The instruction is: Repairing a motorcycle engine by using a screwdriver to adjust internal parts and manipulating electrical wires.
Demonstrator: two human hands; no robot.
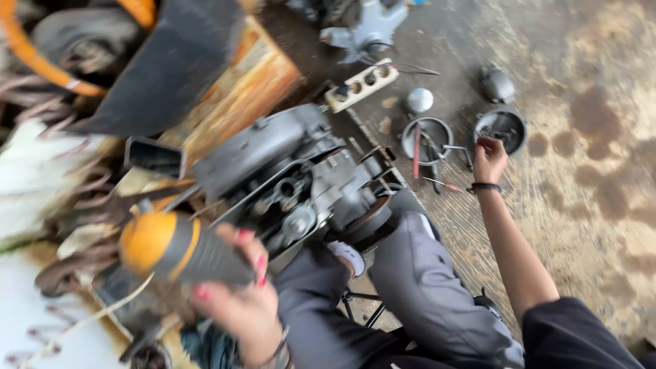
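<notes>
Nearest, the left hand [239, 301] grips a thick tool handle of dark ribbed rubber with an orange end [181, 251], held level beside the grey metal engine block [301, 184]. Farther out, the right hand [489, 158] reaches over the stained wooden floor [581, 205], its fingers closed at the rim of a round dark metal dish [502, 128]; whether it pinches something I cannot tell.

Two hands are showing: a left hand [236, 301] and a right hand [489, 158]. One orange-and-black tool handle [179, 249], one grey engine [301, 184], one power strip [361, 84] and two round metal bowls [427, 134] [501, 128] are lying about.
</notes>
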